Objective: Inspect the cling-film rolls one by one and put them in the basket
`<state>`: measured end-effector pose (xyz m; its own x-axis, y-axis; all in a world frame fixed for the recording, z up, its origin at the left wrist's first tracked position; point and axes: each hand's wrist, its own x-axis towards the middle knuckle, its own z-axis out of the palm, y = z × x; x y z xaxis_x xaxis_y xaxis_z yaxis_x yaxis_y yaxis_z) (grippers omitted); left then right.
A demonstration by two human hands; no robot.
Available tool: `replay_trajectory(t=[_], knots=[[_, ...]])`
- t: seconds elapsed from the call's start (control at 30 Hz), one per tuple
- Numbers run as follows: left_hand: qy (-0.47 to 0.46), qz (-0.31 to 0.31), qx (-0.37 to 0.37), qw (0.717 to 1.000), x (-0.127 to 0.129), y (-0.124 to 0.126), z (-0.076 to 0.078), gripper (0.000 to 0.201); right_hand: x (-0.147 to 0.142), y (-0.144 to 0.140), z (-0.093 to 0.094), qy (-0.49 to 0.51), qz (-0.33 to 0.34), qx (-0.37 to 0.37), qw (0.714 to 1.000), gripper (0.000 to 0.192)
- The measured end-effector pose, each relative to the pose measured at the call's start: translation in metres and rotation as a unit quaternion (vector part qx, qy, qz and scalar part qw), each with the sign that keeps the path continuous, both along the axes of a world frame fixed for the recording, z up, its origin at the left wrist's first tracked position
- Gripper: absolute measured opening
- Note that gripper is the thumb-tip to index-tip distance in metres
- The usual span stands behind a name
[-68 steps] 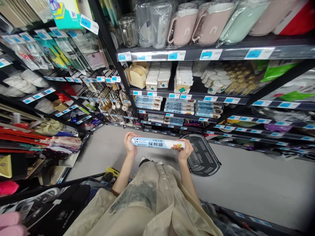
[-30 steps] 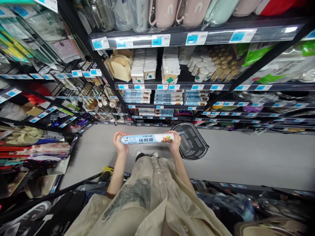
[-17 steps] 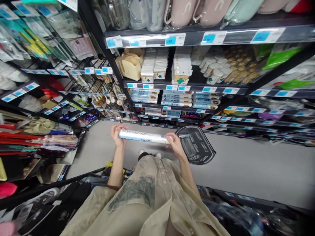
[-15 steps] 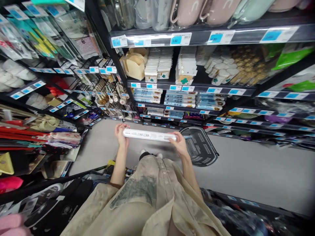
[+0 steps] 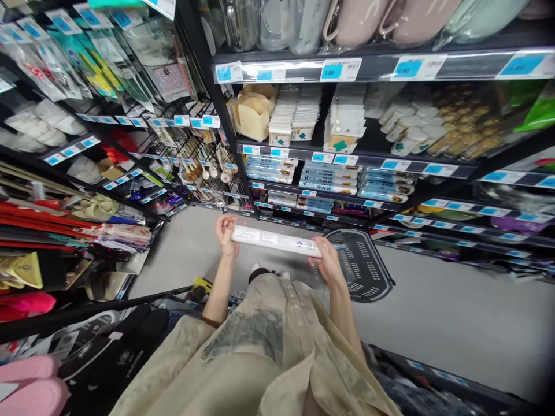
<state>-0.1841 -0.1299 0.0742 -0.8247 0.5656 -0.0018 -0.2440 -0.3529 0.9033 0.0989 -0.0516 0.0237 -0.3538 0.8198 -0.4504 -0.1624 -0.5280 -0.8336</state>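
Observation:
Between my two hands I hold a long, narrow cling film box (image 5: 277, 241) level in front of my body, above the grey floor. The face turned up is white with small print and a dark blue mark near its right end. My left hand (image 5: 227, 235) is closed around the left end. My right hand (image 5: 327, 258) grips the right end, its fingers partly under the box. Similar cling film boxes (image 5: 329, 178) lie stacked on a low shelf ahead.
A dark shopping basket (image 5: 368, 266) stands on the floor right of my right hand. Shelving ahead carries pink mugs (image 5: 416, 23), beige holders (image 5: 251, 118) and packaged goods. Racks of hanging utensils rise at left. Pink slippers (image 5: 32, 384) are at lower left.
The box has been rolled in my hands, so a different printed face shows. My right-hand fingers have shifted at its end. The view has moved slightly left.

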Motion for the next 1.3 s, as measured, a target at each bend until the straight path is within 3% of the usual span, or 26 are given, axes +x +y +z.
replay_trajectory(t=[0.1, 0.23, 0.4, 0.67, 0.83, 0.93, 1.0, 1.07, 1.17, 1.3], knots=[[-0.107, 0.017, -0.055, 0.993, 0.001, 0.003, -0.006, 0.038, 0.01, 0.002, 0.005, 0.032, -0.024, 0.107, 0.993, 0.053], [-0.144, 0.072, -0.057, 0.985, 0.003, -0.001, -0.011, 0.037, 0.014, 0.0, 0.004, 0.058, -0.013, 0.151, 0.987, 0.06], [-0.049, 0.06, -0.021, 0.997, 0.001, -0.006, -0.007, 0.032, 0.008, -0.005, 0.001, 0.059, -0.017, 0.15, 0.987, 0.054], [-0.003, 0.002, 0.079, 0.997, 0.011, -0.01, 0.002, 0.025, 0.006, -0.003, 0.005, 0.072, -0.056, 0.141, 0.986, 0.038], [0.037, -0.024, 0.057, 0.997, 0.006, -0.014, 0.003, 0.025, 0.0, -0.004, 0.004, 0.094, -0.067, 0.109, 0.987, 0.043], [0.063, -0.135, 0.003, 0.989, -0.001, -0.019, 0.002, 0.039, -0.011, -0.002, 0.0, 0.097, -0.15, 0.027, 0.984, 0.04], [0.096, -0.286, -0.059, 0.952, -0.004, -0.02, -0.002, 0.051, -0.013, 0.006, -0.005, 0.096, -0.248, -0.026, 0.964, 0.037], [0.168, -0.418, -0.141, 0.882, -0.002, -0.017, -0.008, 0.046, -0.007, 0.017, -0.011, 0.083, -0.336, -0.057, 0.936, 0.035], [0.288, -0.476, -0.231, 0.798, 0.012, -0.008, -0.022, 0.037, 0.012, 0.028, -0.02, 0.042, -0.397, -0.055, 0.915, 0.033], [0.394, -0.515, -0.273, 0.711, 0.039, 0.006, -0.044, 0.046, 0.032, 0.025, -0.03, -0.013, -0.411, -0.014, 0.911, 0.031]])
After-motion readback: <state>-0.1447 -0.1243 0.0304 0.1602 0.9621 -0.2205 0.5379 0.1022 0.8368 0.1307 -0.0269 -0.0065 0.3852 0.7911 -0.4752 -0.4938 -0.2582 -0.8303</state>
